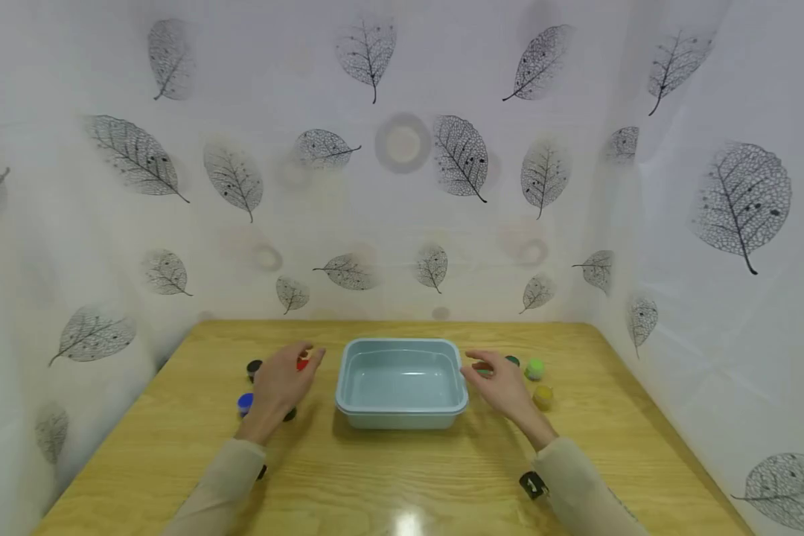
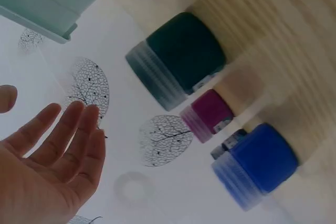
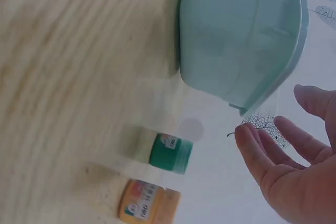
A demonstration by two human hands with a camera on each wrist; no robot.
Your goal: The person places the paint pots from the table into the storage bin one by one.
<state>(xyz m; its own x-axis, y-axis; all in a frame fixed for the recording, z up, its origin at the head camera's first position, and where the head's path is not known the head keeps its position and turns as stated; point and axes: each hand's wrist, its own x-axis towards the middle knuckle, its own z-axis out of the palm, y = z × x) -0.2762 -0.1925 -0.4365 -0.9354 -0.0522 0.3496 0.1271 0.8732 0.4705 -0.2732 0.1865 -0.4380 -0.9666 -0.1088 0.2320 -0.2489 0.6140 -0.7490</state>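
A pale blue-green plastic basin (image 1: 405, 420) stands mid-table with a bare inside. To its left my left hand (image 1: 283, 383) hovers, fingers relaxed and slightly bent, holding nothing. Around that hand are small paint jars: a black one (image 1: 254, 367), a blue one (image 1: 245, 402) and a partly hidden red one (image 1: 303, 364). In the left wrist view a dark green jar (image 2: 184, 51) and a magenta jar (image 2: 210, 114) stand too. My right hand (image 1: 505, 387) is loosely spread by the basin's right rim, holding nothing. Close to it are a light green jar (image 1: 534, 368) and a yellow jar (image 1: 543, 397).
A wooden table (image 1: 402, 476) carries everything. Behind and at the sides hangs a white curtain (image 1: 402, 223) printed with grey leaves. A dark green lid (image 1: 512, 360) shows just beyond the right hand, and a black tag (image 1: 533, 485) is beside the right sleeve.
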